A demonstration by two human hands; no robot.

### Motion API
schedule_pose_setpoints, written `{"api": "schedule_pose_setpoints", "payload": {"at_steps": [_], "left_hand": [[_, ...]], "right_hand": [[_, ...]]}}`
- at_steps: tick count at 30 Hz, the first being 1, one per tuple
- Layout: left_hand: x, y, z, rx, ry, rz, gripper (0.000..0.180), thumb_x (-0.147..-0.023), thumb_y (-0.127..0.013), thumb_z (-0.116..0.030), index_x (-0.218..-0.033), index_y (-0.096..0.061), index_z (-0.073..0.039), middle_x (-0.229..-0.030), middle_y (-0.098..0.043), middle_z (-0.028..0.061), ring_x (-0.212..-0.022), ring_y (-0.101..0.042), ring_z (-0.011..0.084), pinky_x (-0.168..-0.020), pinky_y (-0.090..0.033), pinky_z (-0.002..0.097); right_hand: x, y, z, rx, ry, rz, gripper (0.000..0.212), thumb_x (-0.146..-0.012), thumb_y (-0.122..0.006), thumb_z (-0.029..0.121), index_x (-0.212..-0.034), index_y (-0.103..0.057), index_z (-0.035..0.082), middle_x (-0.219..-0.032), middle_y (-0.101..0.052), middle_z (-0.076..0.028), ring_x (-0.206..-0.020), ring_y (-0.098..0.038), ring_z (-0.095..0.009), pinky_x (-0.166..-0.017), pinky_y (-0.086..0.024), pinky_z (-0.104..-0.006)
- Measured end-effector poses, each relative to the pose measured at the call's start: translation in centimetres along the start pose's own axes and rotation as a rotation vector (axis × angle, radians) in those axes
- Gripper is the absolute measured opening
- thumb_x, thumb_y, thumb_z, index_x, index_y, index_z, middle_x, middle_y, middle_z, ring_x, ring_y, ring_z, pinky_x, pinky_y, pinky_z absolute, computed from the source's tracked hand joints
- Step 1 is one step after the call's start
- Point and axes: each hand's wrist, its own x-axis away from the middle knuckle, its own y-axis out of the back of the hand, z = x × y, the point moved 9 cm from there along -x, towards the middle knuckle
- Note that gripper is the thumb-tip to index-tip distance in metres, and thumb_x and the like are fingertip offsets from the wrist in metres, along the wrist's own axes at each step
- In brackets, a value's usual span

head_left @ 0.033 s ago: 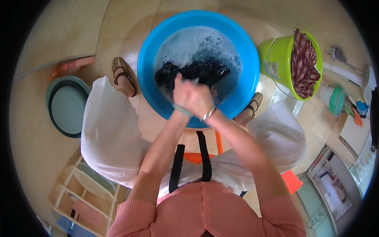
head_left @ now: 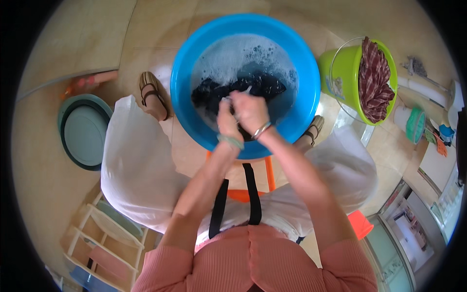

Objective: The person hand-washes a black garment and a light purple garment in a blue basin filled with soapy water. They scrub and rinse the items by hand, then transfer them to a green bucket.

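Note:
A blue basin point(head_left: 181, 114) holds sudsy water point(head_left: 219, 56) with a bundle of dark wet cloth point(head_left: 265, 83) in it. Over its near side, my left hand point(head_left: 226, 119) and my right hand point(head_left: 250, 112) are close together, both blurred by motion. Their fingers are curled on part of the dark cloth, with a whitish bit showing at the fingertips. The exact grip is hard to see. More dark cloth spreads in front of the hands and to their left.
On the right stands a lime-green bucket point(head_left: 343, 73) with maroon checked cloth point(head_left: 374, 80) over its rim. A grey-green basin point(head_left: 83, 134) lies at left, a cream shelf rack point(head_left: 109, 243) at lower left. My sandalled feet flank the blue basin.
My hands have come apart a little: the right has shifted right and the left slightly lower. Earlier they overlapped. The dark cloth has barely moved.

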Motion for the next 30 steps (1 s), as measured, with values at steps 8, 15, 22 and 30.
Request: {"api": "schedule_pose_setpoints", "payload": {"at_steps": [8, 15, 22, 30], "left_hand": [[-0.2, -1.8, 4.8, 0.328, 0.429, 0.195, 0.025, -0.085, -0.058, -0.028, -0.084, -0.061, -0.003, -0.075, -0.058, 0.0054, -0.069, -0.057, 0.0177, -0.066, -0.049, 0.0342], [3.4, -4.4, 3.6, 0.601, 0.624, 0.106, 0.017, -0.087, -0.052, -0.024, -0.084, -0.059, -0.009, -0.077, -0.061, 0.0022, -0.072, -0.059, 0.018, -0.067, -0.047, 0.0324], [1.3, -3.0, 5.5, 0.627, 0.578, 0.042, 0.021, -0.086, -0.056, -0.026, -0.084, -0.059, -0.006, -0.079, -0.06, 0.0025, -0.073, -0.06, 0.0185, -0.067, -0.049, 0.0326], [3.2, -4.3, 4.1, 0.521, 0.619, 0.095, 0.018, -0.083, -0.058, -0.027, -0.085, -0.06, -0.009, -0.077, -0.061, 0.0043, -0.076, -0.06, 0.0202, -0.074, -0.049, 0.0344]], "right_hand": [[3.1, -0.1, 0.0, 0.241, 0.051, -0.084, 0.02, -0.089, -0.056, 0.028, -0.085, -0.056, 0.009, -0.091, -0.063, -0.014, -0.062, -0.063, -0.034, -0.049, -0.051, -0.0412], [-1.7, -0.2, -6.6, 0.446, -0.026, 0.046, 0.036, -0.094, -0.048, 0.031, -0.07, -0.064, 0.008, -0.068, -0.064, -0.018, -0.063, -0.064, -0.035, -0.054, -0.052, -0.046], [1.5, 0.0, -1.4, 0.237, -0.003, -0.105, 0.029, -0.094, -0.051, 0.029, -0.076, -0.058, 0.008, -0.071, -0.06, -0.014, -0.059, -0.061, -0.037, -0.05, -0.051, -0.044], [-1.1, 0.7, -8.6, 0.38, -0.182, -0.034, 0.036, -0.094, -0.046, 0.027, -0.069, -0.062, 0.007, -0.067, -0.063, -0.018, -0.062, -0.063, -0.037, -0.053, -0.051, -0.0475]]}}
